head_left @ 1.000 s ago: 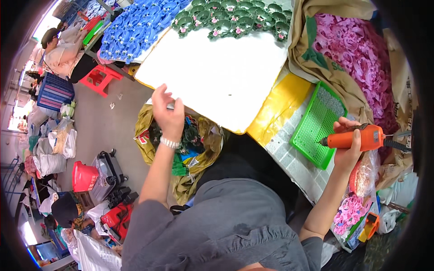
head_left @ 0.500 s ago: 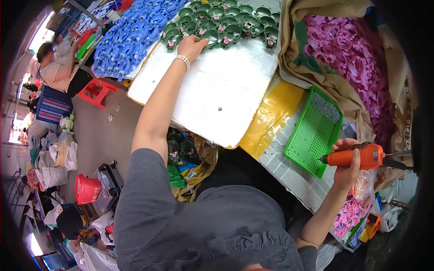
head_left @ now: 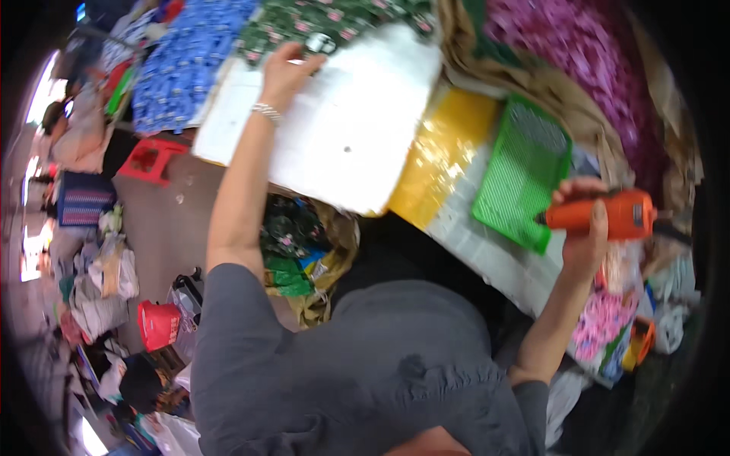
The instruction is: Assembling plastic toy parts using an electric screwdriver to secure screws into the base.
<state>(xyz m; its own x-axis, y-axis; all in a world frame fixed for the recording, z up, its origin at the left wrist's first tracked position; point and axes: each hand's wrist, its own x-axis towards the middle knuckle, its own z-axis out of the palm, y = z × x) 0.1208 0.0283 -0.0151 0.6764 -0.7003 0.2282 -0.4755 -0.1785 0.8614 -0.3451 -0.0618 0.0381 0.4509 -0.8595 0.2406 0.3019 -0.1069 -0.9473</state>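
Bright white board (head_left: 350,114) covers part of the table. Dark green pieces with pink flowers (head_left: 304,19) lie at its far end, by the left hand's (head_left: 285,80) fingertips; the right hand (head_left: 584,247) is much farther away. I can't tell if the left pinches one. The right is wrapped around an orange electric screwdriver (head_left: 631,215), lying sideways, tip pointing left. Any writing is too blurry to read.

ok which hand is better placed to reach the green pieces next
The left, I'd say: the left hand is close to the green pieces, while the right hand is farther off and holds an orange power tool.
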